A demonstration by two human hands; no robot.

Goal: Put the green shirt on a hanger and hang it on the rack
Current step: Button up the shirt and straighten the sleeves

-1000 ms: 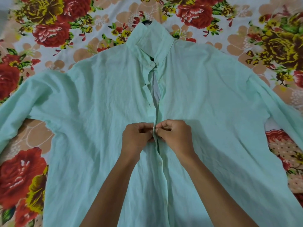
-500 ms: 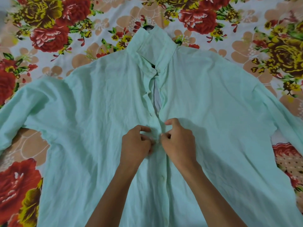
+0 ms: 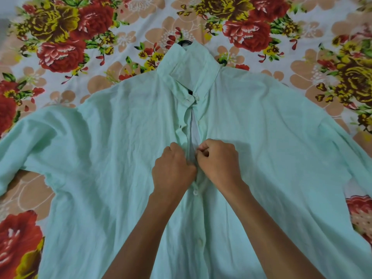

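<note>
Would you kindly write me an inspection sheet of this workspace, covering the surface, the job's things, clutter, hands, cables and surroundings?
Surface: floral bedsheet, red and yellow flowers, lying flat under everything.
Job's things: green shirt spread front up, sleeves out to both sides; collar button fastened, placket gaping open below it, lower buttons closed. A dark hanger hook shows above the collar; the rest of the hanger is hidden. No rack in view.
Clutter: nothing seen.
Hands: left hand and right hand both pinch the placket edges at mid-chest.
Cables: nothing seen.
Surroundings: only the sheet fills the frame.
</note>
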